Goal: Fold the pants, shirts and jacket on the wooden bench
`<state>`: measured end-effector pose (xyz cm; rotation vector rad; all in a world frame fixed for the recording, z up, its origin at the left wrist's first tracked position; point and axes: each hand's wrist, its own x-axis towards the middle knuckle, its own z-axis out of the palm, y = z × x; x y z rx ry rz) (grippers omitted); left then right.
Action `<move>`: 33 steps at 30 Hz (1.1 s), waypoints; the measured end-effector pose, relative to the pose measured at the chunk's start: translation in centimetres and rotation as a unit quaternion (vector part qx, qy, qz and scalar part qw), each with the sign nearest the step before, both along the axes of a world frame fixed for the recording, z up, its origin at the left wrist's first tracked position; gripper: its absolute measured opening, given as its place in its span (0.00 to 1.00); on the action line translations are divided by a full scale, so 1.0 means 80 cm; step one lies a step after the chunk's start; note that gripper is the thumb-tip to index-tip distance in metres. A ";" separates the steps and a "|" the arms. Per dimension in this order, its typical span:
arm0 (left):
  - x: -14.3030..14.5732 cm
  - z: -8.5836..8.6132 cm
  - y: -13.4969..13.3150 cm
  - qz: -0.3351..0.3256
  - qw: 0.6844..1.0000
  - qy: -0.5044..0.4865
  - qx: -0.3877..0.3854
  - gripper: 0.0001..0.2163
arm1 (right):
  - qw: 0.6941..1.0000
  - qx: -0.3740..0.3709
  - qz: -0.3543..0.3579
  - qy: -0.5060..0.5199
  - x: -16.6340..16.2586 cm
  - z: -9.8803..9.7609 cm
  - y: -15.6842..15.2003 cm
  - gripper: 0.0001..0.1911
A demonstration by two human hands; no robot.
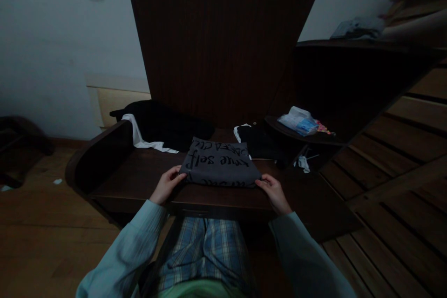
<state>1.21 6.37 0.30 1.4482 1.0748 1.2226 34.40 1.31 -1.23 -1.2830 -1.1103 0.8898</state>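
A dark grey garment with black lettering (pixel 220 162), folded into a flat rectangle, lies at the front of the dark wooden bench (pixel 146 170). My left hand (pixel 168 183) pinches its near left corner between thumb and fingers. At the near right corner, my right hand (pixel 273 189) grips the cloth the same way. Behind it to the left is a heap of black clothing (pixel 167 121) with a white cloth (pixel 141 139) hanging out from under it. A black folded cloth (pixel 260 142) with a white edge sits behind it to the right.
A tall dark wooden panel (pixel 223 46) rises behind the bench. On the right, a small shelf carries a blue and white plastic packet (pixel 300 121). Grey cloth (pixel 359 27) lies on the upper shelf. Wooden slats (pixel 394 186) stand at far right. The bench's raised arm (pixel 87 158) bounds the left.
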 end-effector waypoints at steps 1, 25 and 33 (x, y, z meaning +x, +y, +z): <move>-0.001 0.002 -0.001 -0.015 1.000 0.019 0.010 0.17 | 1.000 -0.006 0.014 -0.009 -0.001 0.000 0.000 0.21; -0.018 -0.008 0.002 -0.106 0.955 0.242 0.132 0.14 | 0.991 -0.001 0.051 -0.124 0.005 -0.014 -0.002 0.19; -0.017 -0.013 0.001 -0.053 0.950 0.277 0.137 0.09 | 0.974 0.050 0.084 -0.205 0.009 -0.004 -0.002 0.15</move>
